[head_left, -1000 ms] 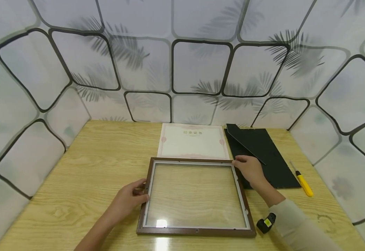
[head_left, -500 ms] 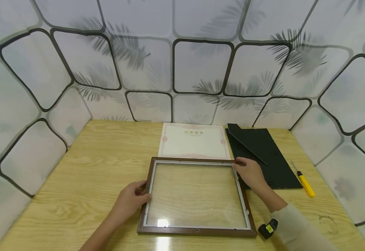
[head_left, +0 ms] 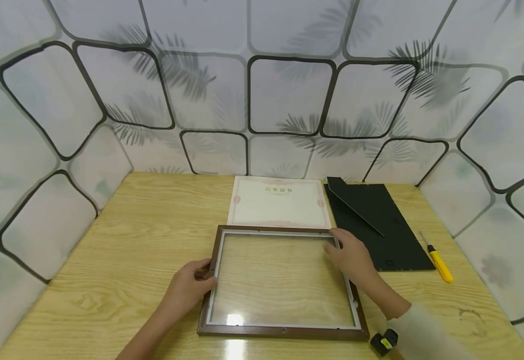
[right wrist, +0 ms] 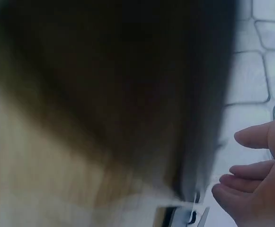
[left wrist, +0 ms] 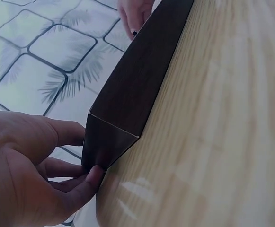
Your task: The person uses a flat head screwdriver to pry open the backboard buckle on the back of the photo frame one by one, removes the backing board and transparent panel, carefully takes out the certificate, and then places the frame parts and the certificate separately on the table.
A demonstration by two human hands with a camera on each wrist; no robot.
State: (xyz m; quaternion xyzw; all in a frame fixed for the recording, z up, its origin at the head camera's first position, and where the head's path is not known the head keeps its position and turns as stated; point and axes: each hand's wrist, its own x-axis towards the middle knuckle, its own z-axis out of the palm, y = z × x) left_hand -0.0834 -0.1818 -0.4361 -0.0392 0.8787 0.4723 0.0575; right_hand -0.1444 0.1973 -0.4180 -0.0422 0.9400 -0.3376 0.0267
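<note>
A brown picture frame lies on the wooden table with its inner rim and metal tabs facing up. Inside it is a clear pane that shows the wood grain. My left hand pinches the frame's left side, thumb over the rim; in the left wrist view its fingertips sit at the dark corner. My right hand hovers at the upper right corner, fingers loosely bent over the pane's edge. In the right wrist view that hand has nothing between thumb and fingers, and the frame is a dark blur.
Behind the frame lies a pale certificate sheet with a pink border. To its right are a black backing board and its stand leg. A yellow-handled screwdriver lies further right. Patterned walls enclose the table.
My right hand has let go of the frame's upper right corner and moved left and slightly down over the pane. My left hand and the frame stay almost still.
</note>
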